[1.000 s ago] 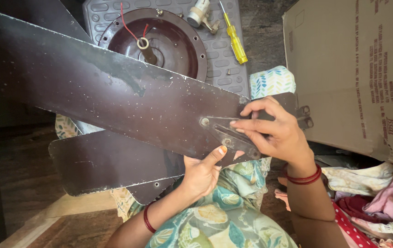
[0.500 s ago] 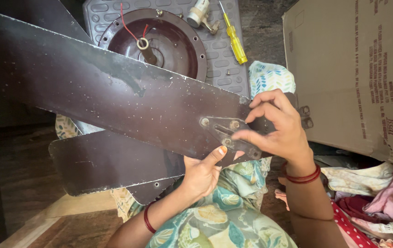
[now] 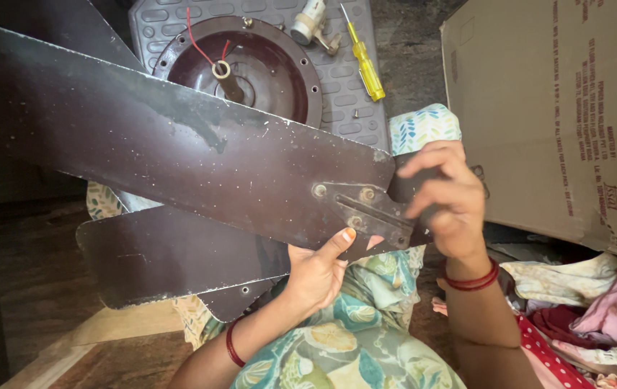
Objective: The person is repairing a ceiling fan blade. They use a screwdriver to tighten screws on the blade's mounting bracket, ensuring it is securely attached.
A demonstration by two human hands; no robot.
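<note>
Both hands, left hand point(image 3: 316, 270) and right hand point(image 3: 445, 205), grip fan blade point(image 3: 179, 155).

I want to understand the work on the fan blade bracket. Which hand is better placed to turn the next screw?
Probably the right hand: its fingers already rest on the bracket at the end of the fan blade. The left hand supports the blade from below, thumb against its edge.

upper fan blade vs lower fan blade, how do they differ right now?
The upper fan blade is held by both hands and carries a metal bracket at its end; the lower fan blade lies beneath it, untouched, no bracket visible. The left hand supports the upper blade from below; the right hand grips its bracket end. The upper blade spans the frame; the lower is mostly covered. Both are dark brown, scuffed and speckled.
</note>
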